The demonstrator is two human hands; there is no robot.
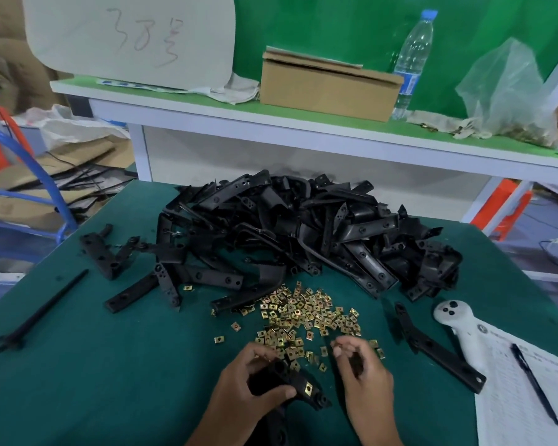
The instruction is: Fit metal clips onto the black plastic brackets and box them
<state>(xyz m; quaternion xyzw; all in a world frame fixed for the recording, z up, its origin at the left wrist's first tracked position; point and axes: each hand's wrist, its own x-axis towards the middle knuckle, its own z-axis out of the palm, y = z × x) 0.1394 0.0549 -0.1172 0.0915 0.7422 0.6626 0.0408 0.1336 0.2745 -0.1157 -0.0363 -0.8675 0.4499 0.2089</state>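
My left hand (252, 381) grips a black plastic bracket (298, 383) near the table's front edge; one gold metal clip sits on the bracket's arm. My right hand (360, 365) hovers just right of it with fingers curled over the near edge of the loose gold clips (306, 312); whether it pinches a clip is hidden. A large heap of black brackets (303, 226) lies behind the clips. A cardboard box (326, 86) stands on the raised shelf at the back.
A long black bracket (435, 346), a white controller (458, 323) and a paper sheet with a pen (535, 391) lie at right. A thin black rod (42, 312) lies at left. A water bottle (411, 62) and plastic bag (509, 94) stand on the shelf.
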